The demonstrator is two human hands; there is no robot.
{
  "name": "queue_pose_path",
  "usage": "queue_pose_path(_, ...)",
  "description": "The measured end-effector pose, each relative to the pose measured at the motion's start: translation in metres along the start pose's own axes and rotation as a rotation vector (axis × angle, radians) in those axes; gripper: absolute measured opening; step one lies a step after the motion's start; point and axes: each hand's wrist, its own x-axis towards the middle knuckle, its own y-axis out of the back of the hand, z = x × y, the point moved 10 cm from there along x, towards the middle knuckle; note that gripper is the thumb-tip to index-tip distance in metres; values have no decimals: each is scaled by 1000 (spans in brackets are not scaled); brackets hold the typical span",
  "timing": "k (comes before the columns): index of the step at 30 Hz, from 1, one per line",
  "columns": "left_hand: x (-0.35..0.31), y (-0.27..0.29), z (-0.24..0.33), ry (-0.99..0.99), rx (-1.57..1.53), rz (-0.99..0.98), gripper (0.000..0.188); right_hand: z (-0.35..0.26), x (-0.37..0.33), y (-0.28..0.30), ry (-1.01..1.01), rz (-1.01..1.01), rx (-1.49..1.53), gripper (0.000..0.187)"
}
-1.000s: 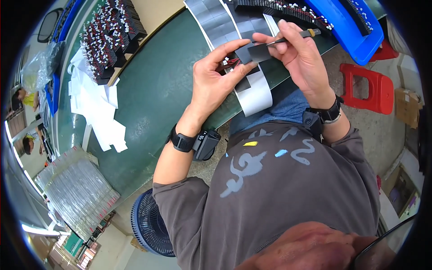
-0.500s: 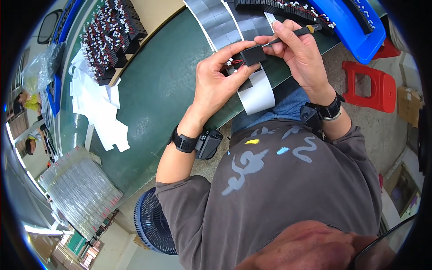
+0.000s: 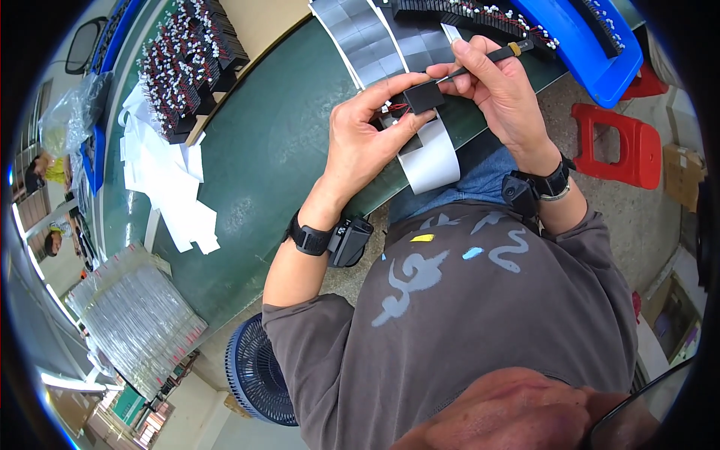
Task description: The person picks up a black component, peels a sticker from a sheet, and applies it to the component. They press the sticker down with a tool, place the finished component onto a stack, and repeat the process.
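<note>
Between the thumb and fingers of my left hand [image 3: 367, 135] is a small black rectangular block [image 3: 424, 97]. Red wires with a white plug [image 3: 386, 107] come off its left end, beside my palm. My right hand [image 3: 499, 94] is closed around dark pointed tweezers [image 3: 484, 58] with a yellowish band. Their tip meets the block's upper right corner, where my right fingertips are also close. Under the hands, a pale curled sheet [image 3: 433, 166] hangs over the table's near edge. Grey gridded sheets [image 3: 349, 37] lie just beyond them.
Rows of wired black blocks [image 3: 187, 67] fill a board at the left, beside white paper scraps [image 3: 169, 176]. More blocks [image 3: 465, 13] line the far side near a blue tray [image 3: 600, 79]. A red stool [image 3: 619, 146] stands right, a fan [image 3: 259, 371] lower left.
The whole picture has shifted very slightly. Both hands keep their hold, and the tweezers' tip stays at the block's corner.
</note>
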Motion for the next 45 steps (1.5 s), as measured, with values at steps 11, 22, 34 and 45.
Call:
queue_pose_path(11,1,0,-1,-2,-28,8,40,1,0,-1,-23,20,18,27)
queue_pose_path(22,0,0,-3,6,-11,4,41,3,0,1,-7,35,1,27)
queue_pose_path(34,-1,1,7,-104,55,22,41,6,-1,4,-6,62,-45,26)
queue_pose_path(45,-4,2,1,2,8,33,39,-13,-15,7,195,98,-2,18)
